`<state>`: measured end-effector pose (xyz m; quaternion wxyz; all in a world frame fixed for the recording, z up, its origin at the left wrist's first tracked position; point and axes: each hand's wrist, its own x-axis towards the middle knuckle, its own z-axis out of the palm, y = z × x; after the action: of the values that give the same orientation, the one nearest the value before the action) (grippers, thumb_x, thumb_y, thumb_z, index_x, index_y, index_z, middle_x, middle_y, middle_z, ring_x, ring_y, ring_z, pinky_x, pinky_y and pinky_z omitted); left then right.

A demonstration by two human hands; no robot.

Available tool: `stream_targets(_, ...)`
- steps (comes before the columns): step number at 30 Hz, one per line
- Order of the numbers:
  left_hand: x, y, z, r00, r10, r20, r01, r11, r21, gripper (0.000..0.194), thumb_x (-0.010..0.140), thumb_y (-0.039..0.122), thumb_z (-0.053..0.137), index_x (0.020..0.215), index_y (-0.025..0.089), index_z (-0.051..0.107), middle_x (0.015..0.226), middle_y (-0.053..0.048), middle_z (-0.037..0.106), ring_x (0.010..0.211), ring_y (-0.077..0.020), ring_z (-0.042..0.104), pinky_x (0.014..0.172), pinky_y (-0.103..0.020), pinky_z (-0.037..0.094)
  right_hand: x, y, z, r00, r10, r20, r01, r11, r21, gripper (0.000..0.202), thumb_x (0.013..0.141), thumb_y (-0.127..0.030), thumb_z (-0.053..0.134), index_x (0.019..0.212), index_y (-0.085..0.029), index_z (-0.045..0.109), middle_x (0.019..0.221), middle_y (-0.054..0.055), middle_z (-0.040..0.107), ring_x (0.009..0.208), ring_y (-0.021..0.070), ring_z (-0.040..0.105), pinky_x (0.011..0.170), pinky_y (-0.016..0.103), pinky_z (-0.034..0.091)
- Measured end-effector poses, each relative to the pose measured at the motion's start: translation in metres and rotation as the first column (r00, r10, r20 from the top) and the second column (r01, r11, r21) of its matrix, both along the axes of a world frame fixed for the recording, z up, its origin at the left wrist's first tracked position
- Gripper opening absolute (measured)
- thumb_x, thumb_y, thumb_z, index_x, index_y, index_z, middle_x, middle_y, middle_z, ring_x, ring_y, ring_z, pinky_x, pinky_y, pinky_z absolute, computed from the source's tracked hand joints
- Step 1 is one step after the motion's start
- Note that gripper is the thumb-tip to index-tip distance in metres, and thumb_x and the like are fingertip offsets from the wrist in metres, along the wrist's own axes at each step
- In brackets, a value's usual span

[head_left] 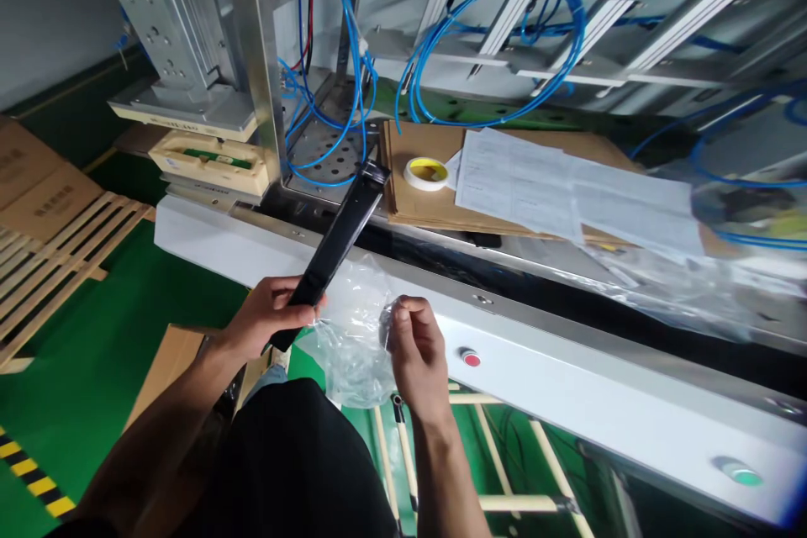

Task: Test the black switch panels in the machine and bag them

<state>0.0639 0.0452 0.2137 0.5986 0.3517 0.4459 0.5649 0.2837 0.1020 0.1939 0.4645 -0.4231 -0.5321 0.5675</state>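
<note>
A long, glossy black bar-shaped part (pixel 337 244) slants up and to the right from my left hand (pixel 268 315), whose fingers are wrapped around its lower end. Between my hands hangs a crumpled clear plastic bag (pixel 356 345). My right hand (pixel 416 353) pinches the bag's right edge, thumb against the curled fingers. The bag's left side touches the fingertips of my left hand. What the bag holds, if anything, I cannot make out.
A white machine front (pixel 567 387) with a red button (pixel 471 359) and a green button (pixel 741 471) runs across. Behind lie cardboard (pixel 403 151), a tape roll (pixel 427 173), papers (pixel 517 176) and blue tubing (pixel 492 122). A press fixture (pixel 208 160) stands left, beyond a wooden pallet (pixel 69 252).
</note>
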Motion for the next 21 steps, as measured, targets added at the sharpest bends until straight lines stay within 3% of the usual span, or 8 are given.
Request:
stream_targets(5,-0.006,-0.005,0.008,0.999,-0.04,-0.031,0.041,0.998,0.038,0.058,0.063,0.061,0.095,0.092,0.012,0.081,0.078,-0.006,0.068,0.073,-0.0164,0.056,0.068,-0.029,0.042,0.006,-0.002,0.015,0.999,0.036,0.022,-0.036,0.999,0.016,0.043,0.093,-0.067,0.071,0.092,-0.026,0.057,0.07,-0.006,0.043,0.055,0.0108,0.031,0.049,0.025,0.033)
stream_targets(9,-0.005,-0.004,0.013,0.998,-0.047,-0.037,0.047,0.999,0.006,0.059,0.061,0.062,0.095,0.088,0.011,0.081,0.078,-0.006,0.067,0.071,-0.0157,0.055,0.068,-0.029,0.041,0.01,0.002,0.011,0.995,0.101,0.014,-0.098,0.989,-0.108,0.051,0.079,-0.071,0.082,0.098,-0.026,0.066,0.071,-0.004,0.047,0.057,0.0118,0.035,0.049,0.025,0.032)
stream_targets(12,-0.004,-0.005,0.016,0.997,-0.051,-0.054,0.05,0.999,-0.022,0.062,0.058,0.065,0.095,0.087,0.011,0.081,0.076,-0.005,0.065,0.07,-0.0152,0.053,0.066,-0.028,0.039,0.009,0.005,0.008,0.997,0.065,0.041,-0.056,0.981,-0.184,0.053,0.077,-0.072,0.083,0.094,-0.024,0.069,0.068,-0.004,0.047,0.056,0.0114,0.032,0.048,0.026,0.027)
stream_targets(17,-0.005,-0.005,0.012,0.997,-0.035,-0.075,0.032,0.999,-0.041,0.064,0.061,0.066,0.094,0.092,0.012,0.083,0.077,-0.005,0.067,0.072,-0.0158,0.055,0.068,-0.028,0.042,0.006,0.005,0.011,0.994,-0.072,0.087,0.07,0.997,0.03,0.044,0.084,-0.066,0.081,0.089,-0.024,0.069,0.068,-0.004,0.049,0.059,0.0118,0.034,0.052,0.026,0.03)
stream_targets(21,-0.009,0.0,0.006,0.996,-0.034,-0.079,0.029,0.997,-0.066,0.06,0.063,0.062,0.095,0.097,0.014,0.084,0.084,-0.007,0.073,0.079,-0.019,0.061,0.073,-0.03,0.046,0.006,0.008,0.011,0.998,-0.02,0.055,0.02,1.0,-0.01,0.044,0.083,-0.065,0.082,0.094,-0.025,0.07,0.068,-0.004,0.051,0.055,0.0108,0.031,0.048,0.026,0.029)
